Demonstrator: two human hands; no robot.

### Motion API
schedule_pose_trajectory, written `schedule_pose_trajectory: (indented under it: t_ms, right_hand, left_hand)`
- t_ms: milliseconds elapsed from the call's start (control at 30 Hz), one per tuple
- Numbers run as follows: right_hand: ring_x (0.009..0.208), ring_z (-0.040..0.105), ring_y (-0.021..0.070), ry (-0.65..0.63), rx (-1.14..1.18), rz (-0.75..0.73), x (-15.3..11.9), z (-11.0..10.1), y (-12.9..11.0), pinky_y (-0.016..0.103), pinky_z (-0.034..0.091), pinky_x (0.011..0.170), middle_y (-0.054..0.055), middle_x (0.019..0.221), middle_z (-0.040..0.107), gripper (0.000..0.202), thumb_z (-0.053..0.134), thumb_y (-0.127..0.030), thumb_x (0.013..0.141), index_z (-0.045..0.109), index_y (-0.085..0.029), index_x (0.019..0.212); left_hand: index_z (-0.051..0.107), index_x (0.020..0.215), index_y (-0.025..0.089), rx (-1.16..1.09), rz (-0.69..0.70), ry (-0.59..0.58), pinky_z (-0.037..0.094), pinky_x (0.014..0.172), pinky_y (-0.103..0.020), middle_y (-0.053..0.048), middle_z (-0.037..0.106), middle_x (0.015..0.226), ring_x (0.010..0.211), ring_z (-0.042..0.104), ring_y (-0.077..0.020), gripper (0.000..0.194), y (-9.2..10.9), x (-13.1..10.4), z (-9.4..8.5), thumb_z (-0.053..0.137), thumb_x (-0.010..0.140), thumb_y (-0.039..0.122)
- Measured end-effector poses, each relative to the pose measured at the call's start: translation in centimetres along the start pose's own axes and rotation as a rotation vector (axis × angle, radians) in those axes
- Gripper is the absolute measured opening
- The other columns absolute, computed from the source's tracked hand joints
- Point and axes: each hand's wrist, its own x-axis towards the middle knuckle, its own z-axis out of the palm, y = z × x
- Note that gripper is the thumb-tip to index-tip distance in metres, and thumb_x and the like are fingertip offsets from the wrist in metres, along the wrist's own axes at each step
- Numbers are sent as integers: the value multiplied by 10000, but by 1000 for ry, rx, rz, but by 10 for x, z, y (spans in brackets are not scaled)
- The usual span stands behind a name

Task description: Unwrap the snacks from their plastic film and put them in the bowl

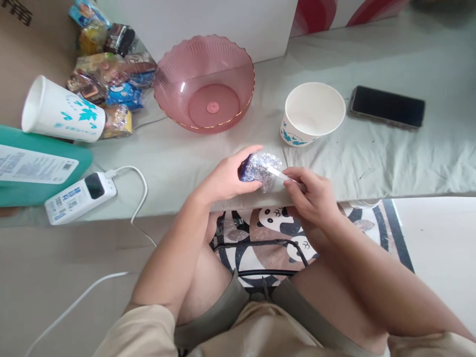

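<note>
My left hand (pixel 230 176) is wrapped round a crumpled bundle of clear plastic wrap with dark blue in it (pixel 263 166), just above the front edge of the cloth-covered table. Between the fingers and thumb of my right hand (pixel 313 194) is a slim white tool (pixel 277 173); its tip touches the wrap or lies right in front of it, and its exact kind is not clear. What sits inside the wrap cannot be made out. Beyond my hands stand a pink ribbed bowl (pixel 204 64) and an upright white paper cup (pixel 314 111) with blue-green leaves.
A phone (pixel 388 106) lies at the right. Wrapped snacks (pixel 107 74) are heaped at the back left, beside a tipped paper cup (pixel 63 111) and a green container (pixel 37 166). A white charger (pixel 80 198) trails a cable over the table edge. White boxes (pixel 215 22) stand behind.
</note>
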Motion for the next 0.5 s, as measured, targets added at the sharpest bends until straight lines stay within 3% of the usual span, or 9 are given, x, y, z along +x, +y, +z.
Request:
schedule_pose_trajectory:
  t_ms: [167,333,433,500]
  right_hand:
    - [560,617,117,-44,-42,23,3,-2,-2,248,462,559,19,843,766,195,566,-311,963,738,-229,1006]
    - [593,636,155,20,-135,76,3,-14,17,282,489,589,25,819,763,189,594,-334,936,748,-241,993]
    - [655,649,191,96,-280,130,6,-17,29,315,481,616,48,881,771,203,592,-359,935,742,-246,1013]
    - [727,655,221,88,-373,114,9,-16,34,337,469,649,64,899,767,199,585,-355,940,734,-246,1015]
  left_hand:
    - [598,1343,231,-27,12,72,542,936,-370,-41,700,1205,996,676,-225,672,-1,-4,-11,802,708,315]
    - [595,1232,242,-306,56,250,540,897,-361,-57,685,1206,1018,642,-220,625,-13,-12,-29,868,694,407]
    - [564,1241,264,-312,15,179,561,888,-371,-73,658,1240,1040,657,-244,639,-14,-12,-19,857,703,446]
    - [527,1300,266,-209,18,112,570,914,-377,-93,600,1337,1090,655,-255,665,-9,-11,-5,829,719,382]
